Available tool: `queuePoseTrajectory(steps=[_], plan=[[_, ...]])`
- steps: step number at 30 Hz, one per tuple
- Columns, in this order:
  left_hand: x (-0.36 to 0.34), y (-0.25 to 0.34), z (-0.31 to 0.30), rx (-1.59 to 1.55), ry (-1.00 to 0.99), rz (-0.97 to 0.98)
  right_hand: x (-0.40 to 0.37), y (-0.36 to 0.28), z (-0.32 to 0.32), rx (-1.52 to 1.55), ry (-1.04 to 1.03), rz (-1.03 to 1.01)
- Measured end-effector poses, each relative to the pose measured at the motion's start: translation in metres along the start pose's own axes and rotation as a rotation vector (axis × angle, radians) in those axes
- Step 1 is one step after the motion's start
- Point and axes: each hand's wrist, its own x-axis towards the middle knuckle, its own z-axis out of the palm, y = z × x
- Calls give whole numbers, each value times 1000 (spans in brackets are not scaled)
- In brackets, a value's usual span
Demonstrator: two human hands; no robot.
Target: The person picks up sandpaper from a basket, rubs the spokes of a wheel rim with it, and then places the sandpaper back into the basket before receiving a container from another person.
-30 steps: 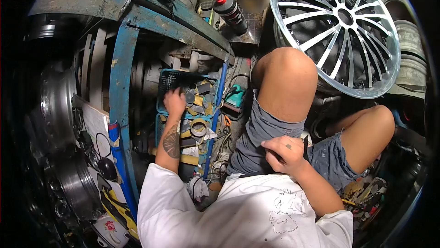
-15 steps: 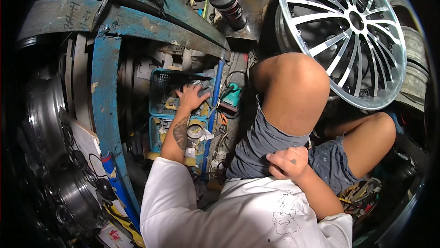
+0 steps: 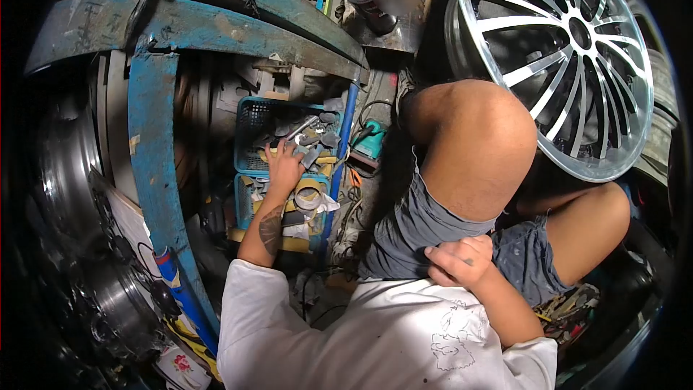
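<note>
My left hand [image 3: 286,166] reaches into the upper blue plastic basket [image 3: 250,124], fingers spread apart and touching the loose pieces inside. Among these are grey scraps [image 3: 310,156] and a slim metallic rod-like piece [image 3: 300,128] just beyond my fingertips. Directly below it, a second blue basket [image 3: 244,206] holds a roll of tape [image 3: 308,195] and yellowish and white scraps. My right hand [image 3: 462,256] rests on my lap against the grey shorts, its fingers curled closed. The inside of that hand is hidden.
A blue steel frame [image 3: 153,123] stands left of the baskets, with a blue post [image 3: 345,130] on their right. A teal power tool [image 3: 369,143] lies by the post. A large multi-spoke wheel rim [image 3: 498,23] and a dark red-capped bottle [image 3: 364,0] are farther off.
My left hand has drawn back slightly toward me and left within the upper basket, uncovering more of the pieces there. My right hand stays on my lap. The camera view has shifted a little.
</note>
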Motion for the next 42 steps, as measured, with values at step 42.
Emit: queuePoseTrajectory(steps=[42], plan=[[53, -50, -13, 17, 390, -390, -9, 3, 2, -48, -19, -16]])
